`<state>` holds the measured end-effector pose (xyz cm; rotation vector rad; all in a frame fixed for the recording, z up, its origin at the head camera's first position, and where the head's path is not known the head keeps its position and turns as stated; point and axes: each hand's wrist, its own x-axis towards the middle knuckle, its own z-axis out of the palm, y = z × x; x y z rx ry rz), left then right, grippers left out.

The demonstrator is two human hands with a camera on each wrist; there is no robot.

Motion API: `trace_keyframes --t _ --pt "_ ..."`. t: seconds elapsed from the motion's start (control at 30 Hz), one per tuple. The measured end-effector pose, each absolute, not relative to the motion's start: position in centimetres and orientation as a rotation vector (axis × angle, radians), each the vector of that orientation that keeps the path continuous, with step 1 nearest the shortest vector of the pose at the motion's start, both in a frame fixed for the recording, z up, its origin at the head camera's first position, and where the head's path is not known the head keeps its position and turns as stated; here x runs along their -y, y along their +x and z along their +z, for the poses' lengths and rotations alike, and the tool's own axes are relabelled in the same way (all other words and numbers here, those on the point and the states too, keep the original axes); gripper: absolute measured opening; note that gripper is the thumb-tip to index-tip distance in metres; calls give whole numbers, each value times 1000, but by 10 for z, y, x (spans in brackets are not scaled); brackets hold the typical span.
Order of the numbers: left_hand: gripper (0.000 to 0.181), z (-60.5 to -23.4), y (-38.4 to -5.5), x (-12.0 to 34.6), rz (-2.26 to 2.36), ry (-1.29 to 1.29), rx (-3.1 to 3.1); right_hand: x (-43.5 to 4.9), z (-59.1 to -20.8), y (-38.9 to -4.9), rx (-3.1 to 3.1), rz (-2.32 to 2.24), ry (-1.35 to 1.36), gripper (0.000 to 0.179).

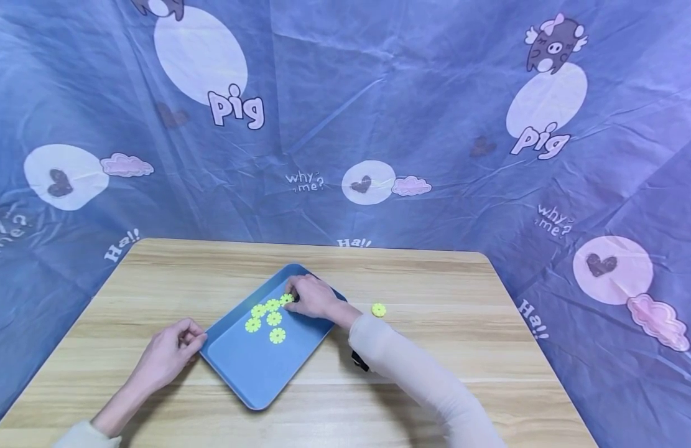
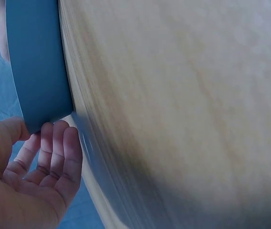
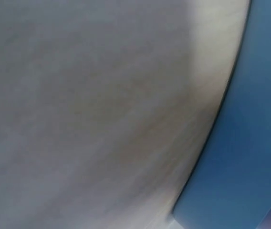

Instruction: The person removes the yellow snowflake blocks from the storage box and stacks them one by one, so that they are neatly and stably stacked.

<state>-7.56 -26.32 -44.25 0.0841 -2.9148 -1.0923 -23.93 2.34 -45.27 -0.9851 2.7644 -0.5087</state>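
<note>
A blue rectangular tray [image 1: 250,373] lies at an angle on the wooden table, with several yellow-green notched plastic discs [image 1: 277,335] inside, mostly in its far left half. My right hand [image 1: 314,297] reaches over the tray, its thumb and index finger pinching a notched disc [image 1: 287,299] beside the others. At the tray's left corner [image 2: 45,95], my left hand [image 1: 168,351] grips the wall between thumb and curled fingers. The right wrist view shows mostly the tray's outer wall [image 3: 235,157] and blurred tabletop; the right fingers are hidden there.
One more yellow-green disc [image 1: 379,310] lies on the table [image 1: 463,348] to the right of the tray. A small black object [image 1: 359,361] shows beside the right sleeve. A blue printed cloth [image 1: 323,137] hangs behind and along both sides.
</note>
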Motion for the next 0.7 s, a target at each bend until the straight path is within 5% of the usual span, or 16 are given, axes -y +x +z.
trace_keyframes --t 0.7 --pt "6 -442 -75 261 -1084 80 2899 -39 -448 -231 -2695 -928 -863 14"
